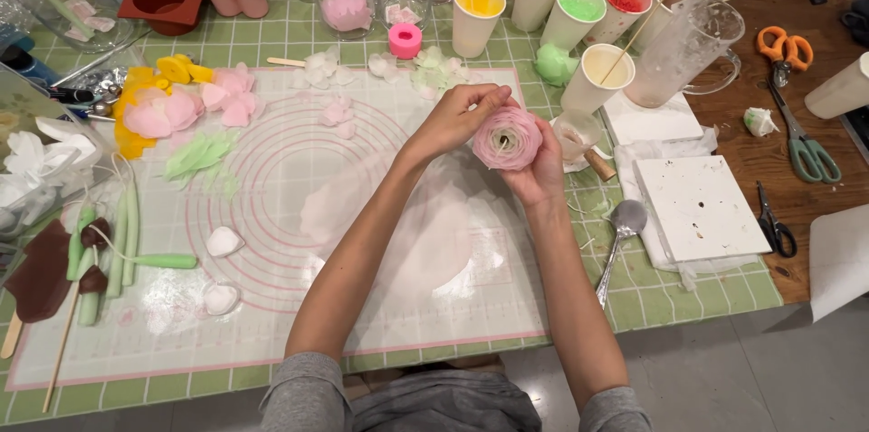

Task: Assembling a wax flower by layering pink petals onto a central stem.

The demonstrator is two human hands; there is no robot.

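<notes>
pink layered flower (507,138) | looks light, soft, fragile petals | right hand (543,169) cups it from beneath | left hand (462,120) pinches outer petal | best held underneath, gently

Subject: one person, seen from a head-worn camera looking down. Both forearms are bare from above the elbow to the fingertips. The left hand (457,120) and the right hand (541,174) carry no gloves, rings, watch or wristband that can be made out. Fingernails are too small to assess. Garment: a heather-grey, soft knit top with short sleeves ending just above each elbow; sleeve edges are plain, with light creasing in the fabric. The same grey fabric shows across the lap or torso at the bottom edge, folded in loose wrinkles. No printing or markings are visible.
</notes>
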